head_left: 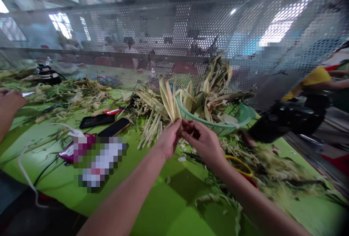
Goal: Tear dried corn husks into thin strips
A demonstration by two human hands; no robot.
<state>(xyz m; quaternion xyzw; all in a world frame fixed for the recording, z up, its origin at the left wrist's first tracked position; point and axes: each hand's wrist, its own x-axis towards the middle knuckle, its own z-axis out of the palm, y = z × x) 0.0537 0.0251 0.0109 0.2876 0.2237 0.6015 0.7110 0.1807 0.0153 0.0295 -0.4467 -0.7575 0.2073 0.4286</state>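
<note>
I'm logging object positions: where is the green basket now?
In the head view, the green basket sits right of centre on the table, just beyond the right hand, with husks in it.

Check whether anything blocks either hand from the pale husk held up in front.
Nothing visible does. The left hand already pinches the pale husk near its lower end, and the right hand has its fingertips close beside that end. The green basket stands beyond the hands, to the right, not between.
</note>
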